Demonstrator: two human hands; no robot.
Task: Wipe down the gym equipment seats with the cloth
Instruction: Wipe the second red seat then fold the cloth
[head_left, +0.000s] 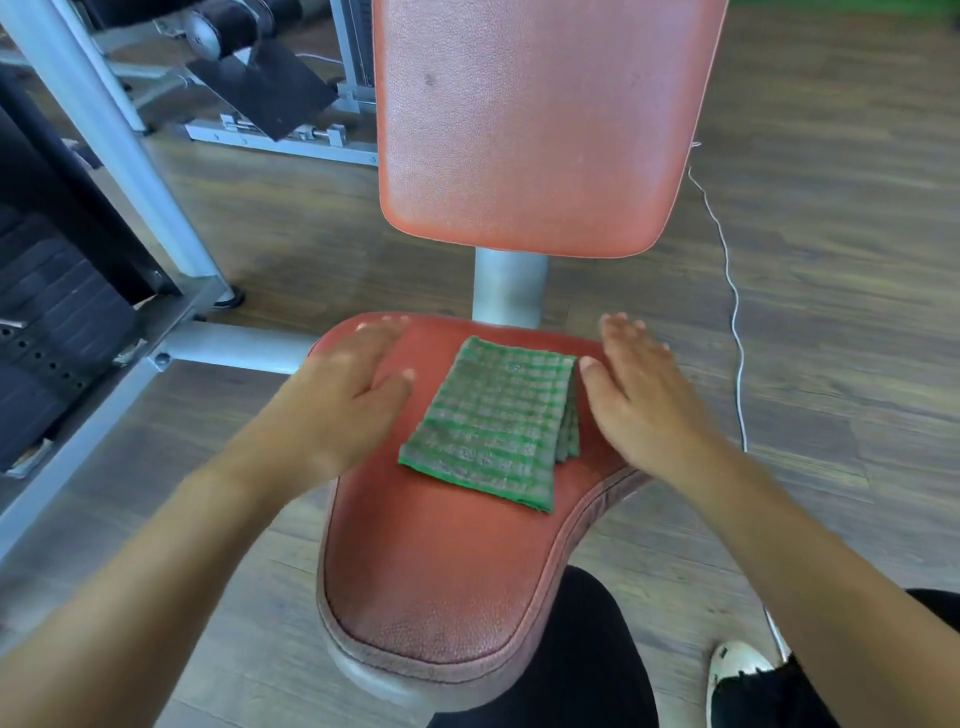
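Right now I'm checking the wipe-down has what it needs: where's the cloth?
The folded green cloth lies in mid-frame on the red seat, toward its back end below the backrest, between the left hand and right hand.

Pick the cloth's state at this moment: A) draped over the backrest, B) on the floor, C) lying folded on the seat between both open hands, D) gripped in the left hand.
C: the green checked cloth lies folded on the red seat, with the left hand and right hand open on either side.

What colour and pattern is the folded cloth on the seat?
Green with grey checked stripes; the cloth shows clearly in the head view.
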